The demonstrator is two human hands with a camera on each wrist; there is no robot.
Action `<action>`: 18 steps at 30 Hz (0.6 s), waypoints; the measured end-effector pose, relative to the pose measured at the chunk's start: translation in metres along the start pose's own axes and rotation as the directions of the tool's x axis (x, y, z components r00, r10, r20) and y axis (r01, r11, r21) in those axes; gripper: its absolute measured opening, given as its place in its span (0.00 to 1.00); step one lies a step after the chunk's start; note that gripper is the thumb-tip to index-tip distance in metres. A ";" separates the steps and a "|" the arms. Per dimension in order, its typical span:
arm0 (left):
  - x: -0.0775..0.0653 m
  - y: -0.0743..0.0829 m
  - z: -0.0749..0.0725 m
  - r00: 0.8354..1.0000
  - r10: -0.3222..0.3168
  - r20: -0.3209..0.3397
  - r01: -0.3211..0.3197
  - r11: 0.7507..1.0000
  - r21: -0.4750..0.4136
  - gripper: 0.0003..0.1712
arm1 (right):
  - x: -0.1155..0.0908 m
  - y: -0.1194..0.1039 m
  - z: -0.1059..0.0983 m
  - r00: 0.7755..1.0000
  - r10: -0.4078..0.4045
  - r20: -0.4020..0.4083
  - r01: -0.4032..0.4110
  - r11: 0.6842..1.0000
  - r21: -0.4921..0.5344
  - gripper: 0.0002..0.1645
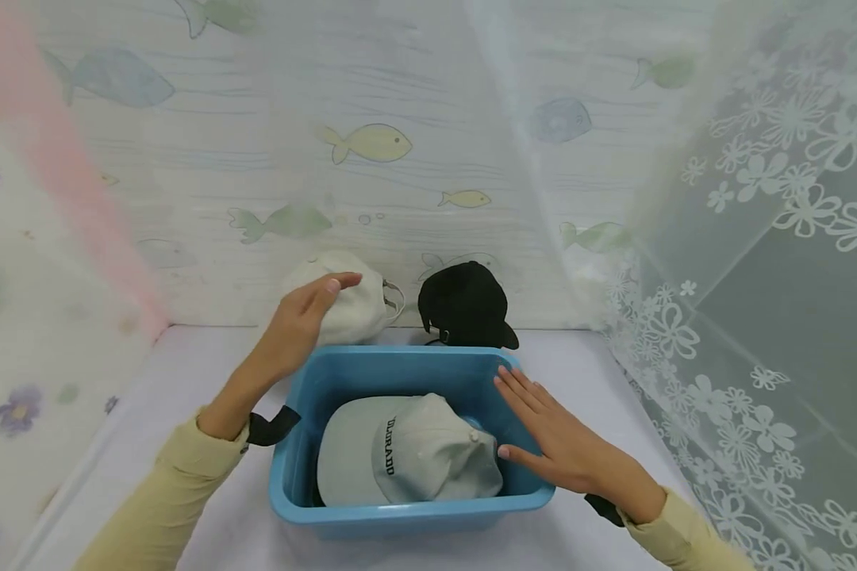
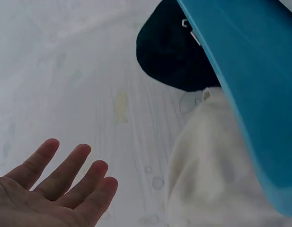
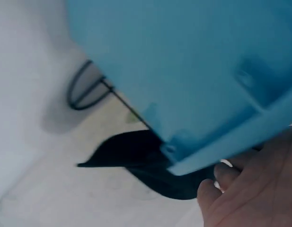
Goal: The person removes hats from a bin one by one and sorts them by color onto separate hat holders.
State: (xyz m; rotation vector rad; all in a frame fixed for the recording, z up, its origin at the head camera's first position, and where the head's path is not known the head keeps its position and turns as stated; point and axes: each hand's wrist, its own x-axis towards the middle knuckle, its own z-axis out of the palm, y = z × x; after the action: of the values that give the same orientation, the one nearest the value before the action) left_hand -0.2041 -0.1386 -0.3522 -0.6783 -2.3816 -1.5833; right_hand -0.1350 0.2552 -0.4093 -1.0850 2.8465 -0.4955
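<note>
- The light grey baseball cap (image 1: pixel 407 456) with dark lettering lies in the blue plastic tub (image 1: pixel 414 514), its brim (image 1: pixel 346 452) to the left; whether anything lies beneath it cannot be told.
- The right hand (image 1: pixel 553 436) lies across the tub's right rim, fingers straight and clasping nothing, thumb close to the grey cap; how firmly it touches the rim I cannot tell.
- The left hand (image 1: pixel 303 317) is raised past the left rim, in front of the off-white cap (image 1: pixel 357 313), its fingers loose, apart and free of any hold.
- By my reading, one cap is already in; the off-white one and the black baseball cap (image 1: pixel 464 301) are outside, behind the tub.
- Around them: a white cloth (image 1: pixel 578 381) and a fish-print curtain (image 1: pixel 428 103).
</note>
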 end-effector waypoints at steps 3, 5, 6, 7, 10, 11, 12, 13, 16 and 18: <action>0.004 0.008 0.019 0.994 0.006 0.112 -0.009 0.999 0.035 0.28 | -0.011 0.009 0.009 1.000 0.004 -0.016 -0.004 0.999 0.042 0.49; 0.004 0.013 0.030 0.983 0.014 0.181 -0.025 0.998 0.055 0.27 | -0.017 0.012 0.013 1.000 0.008 -0.028 -0.007 0.998 0.056 0.49; 0.004 0.016 0.036 0.977 0.015 0.215 -0.028 0.998 0.061 0.27 | -0.019 0.013 0.015 0.999 0.011 -0.036 -0.009 0.998 0.059 0.50; 0.004 0.018 0.042 0.968 0.017 0.251 -0.032 0.998 0.055 0.27 | -0.022 0.014 0.016 0.999 0.011 -0.048 -0.008 0.999 0.052 0.50; 0.004 0.021 0.058 0.932 0.028 0.360 -0.034 0.999 0.009 0.27 | -0.028 0.015 0.017 0.997 0.007 -0.075 -0.005 1.000 0.026 0.53; 0.004 0.020 0.063 0.919 0.036 0.392 -0.037 0.999 -0.007 0.27 | -0.029 0.015 0.018 0.997 0.005 -0.083 -0.004 1.000 0.021 0.53; 0.004 0.020 0.067 0.905 0.025 0.424 -0.022 1.000 -0.012 0.27 | -0.030 0.015 0.018 0.996 0.004 -0.089 -0.002 1.000 0.015 0.53; 0.004 0.019 0.072 0.891 0.016 0.454 -0.009 1.000 -0.017 0.28 | -0.030 0.015 0.018 0.996 0.000 -0.094 0.001 1.000 0.010 0.54; 0.003 0.015 0.083 0.850 -0.010 0.527 0.001 1.000 0.017 0.27 | -0.031 0.014 0.019 0.994 -0.001 -0.106 0.002 1.000 0.003 0.54; 0.002 0.013 0.090 0.824 -0.025 0.567 -0.004 0.999 0.050 0.26 | -0.032 0.014 0.019 0.994 0.002 -0.111 -0.003 1.000 -0.002 0.54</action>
State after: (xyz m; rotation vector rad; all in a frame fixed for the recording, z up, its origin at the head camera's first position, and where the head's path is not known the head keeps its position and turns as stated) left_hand -0.1923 -0.0517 -0.3767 -1.2835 -2.8142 -1.4666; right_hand -0.1163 0.2809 -0.4341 -1.0873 2.9439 -0.5701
